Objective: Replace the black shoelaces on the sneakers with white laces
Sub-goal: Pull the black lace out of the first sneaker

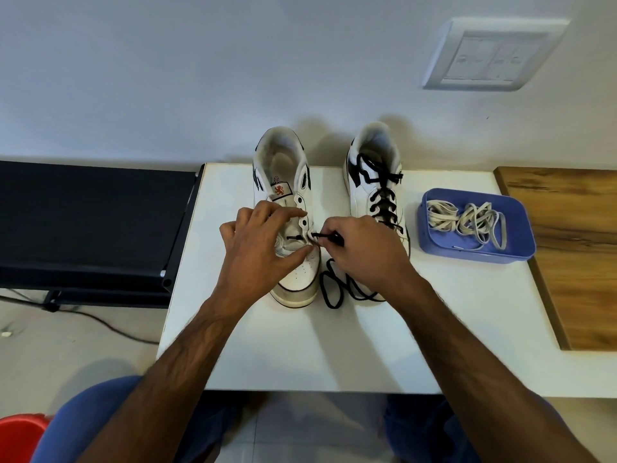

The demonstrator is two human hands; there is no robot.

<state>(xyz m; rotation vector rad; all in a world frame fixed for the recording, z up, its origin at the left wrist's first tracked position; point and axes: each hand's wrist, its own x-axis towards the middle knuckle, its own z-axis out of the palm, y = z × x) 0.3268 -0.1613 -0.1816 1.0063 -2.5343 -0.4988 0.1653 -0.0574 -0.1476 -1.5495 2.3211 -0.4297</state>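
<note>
Two white sneakers stand on the white table (300, 355), toes toward me. The left sneaker (283, 172) has nearly all its eyelets bare; a short span of black lace (329, 282) still crosses its lowest eyelets, and the rest lies looped on the table between the shoes. My left hand (257, 248) holds that shoe's forefoot, thumb on the toe box, index finger along the eyelet row. My right hand (364, 248) pinches the black lace beside the lowest eyelet. The right sneaker (374, 182) is fully laced in black. White laces (467, 218) lie tangled in a blue tray (514, 252).
The blue tray sits at the table's right side. A wooden board (574, 248) adjoins the table on the right. A black stand (90, 222) is on the left, with a cable on the floor. A wall switch plate (490, 55) is above. A red object (20, 432) is bottom left.
</note>
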